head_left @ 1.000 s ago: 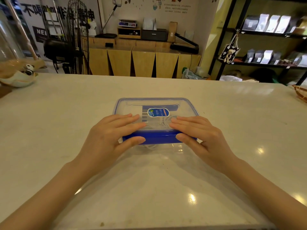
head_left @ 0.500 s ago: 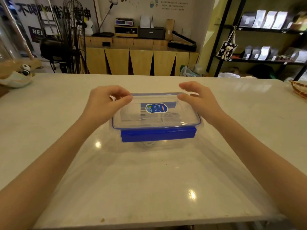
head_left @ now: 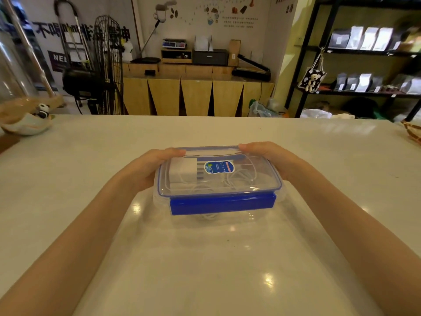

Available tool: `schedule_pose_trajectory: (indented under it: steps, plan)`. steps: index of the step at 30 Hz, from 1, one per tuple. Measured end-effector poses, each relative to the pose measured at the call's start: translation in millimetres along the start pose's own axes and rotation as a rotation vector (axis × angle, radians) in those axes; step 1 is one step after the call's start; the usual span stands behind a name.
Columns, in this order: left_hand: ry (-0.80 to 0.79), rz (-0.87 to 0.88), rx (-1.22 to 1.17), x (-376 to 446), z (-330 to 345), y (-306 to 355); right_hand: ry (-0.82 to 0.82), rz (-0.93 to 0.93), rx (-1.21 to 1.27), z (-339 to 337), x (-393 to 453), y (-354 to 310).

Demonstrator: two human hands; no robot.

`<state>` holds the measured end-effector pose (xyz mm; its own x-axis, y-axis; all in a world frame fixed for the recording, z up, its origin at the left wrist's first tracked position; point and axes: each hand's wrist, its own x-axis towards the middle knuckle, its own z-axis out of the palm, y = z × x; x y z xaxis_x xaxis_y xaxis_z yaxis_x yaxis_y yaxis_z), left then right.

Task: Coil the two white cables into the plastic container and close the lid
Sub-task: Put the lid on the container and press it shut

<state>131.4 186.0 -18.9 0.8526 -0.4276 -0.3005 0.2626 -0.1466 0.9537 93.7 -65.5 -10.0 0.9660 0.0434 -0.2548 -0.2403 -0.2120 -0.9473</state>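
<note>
A clear plastic container sits on the white table, its transparent lid on top with a blue-rimmed edge and a blue sticker. The blue front latch is folded down. Through the lid I see coiled white cables and a white plug adapter. My left hand wraps the container's left end, fingers curled over the far left corner. My right hand grips the right end, fingertips on the far edge of the lid.
The white table stretches wide around the container. A pale bowl with a small panda figure stands at the far left edge. A woven basket pokes in at the far right. Cabinets, a fan and shelves lie beyond the table.
My hands left the blue front latch, rose over the lid's far side, and now clasp the container's left and right ends near the far corners.
</note>
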Motion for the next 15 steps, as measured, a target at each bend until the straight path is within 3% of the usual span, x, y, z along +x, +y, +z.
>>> schedule_pose_trajectory:
  steps: [5,15]
  plan:
    - [0.122,0.156,0.017,2.6,0.2,-4.6,0.127,-0.131,-0.040,3.9,2.5,0.1]
    - [0.175,0.201,-0.029,4.2,3.3,-6.1,0.195,-0.179,0.041,5.5,2.0,3.2]
